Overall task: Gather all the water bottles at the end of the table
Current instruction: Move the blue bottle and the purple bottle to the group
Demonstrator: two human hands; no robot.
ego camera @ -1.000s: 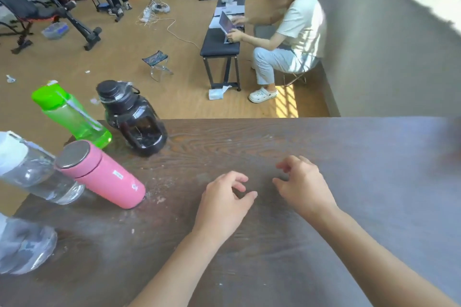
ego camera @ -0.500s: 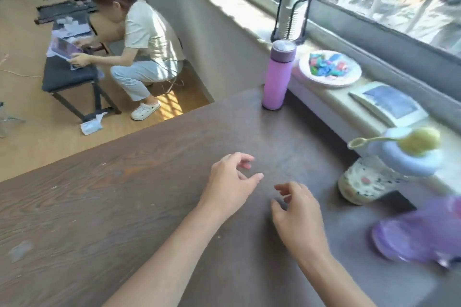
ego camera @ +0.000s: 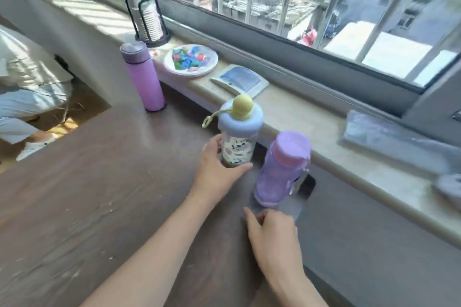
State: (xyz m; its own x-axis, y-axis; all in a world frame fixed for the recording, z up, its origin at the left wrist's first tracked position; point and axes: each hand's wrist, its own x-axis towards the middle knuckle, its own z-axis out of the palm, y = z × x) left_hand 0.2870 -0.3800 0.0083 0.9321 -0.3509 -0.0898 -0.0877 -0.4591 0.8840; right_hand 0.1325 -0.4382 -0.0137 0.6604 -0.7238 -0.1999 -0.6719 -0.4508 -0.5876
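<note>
Left hand cups patterned bottle base, fingers wrapped loosely. Right hand half-open, empty, at 6 o'clock of purple bottle.

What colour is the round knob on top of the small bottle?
Pale yellow. The knob sits on a lavender lid, clearest in the head view.

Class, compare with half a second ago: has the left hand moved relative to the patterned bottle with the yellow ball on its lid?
Yes. The left hand has reached toward the windowsill and now wraps the patterned bottle's base.
</note>
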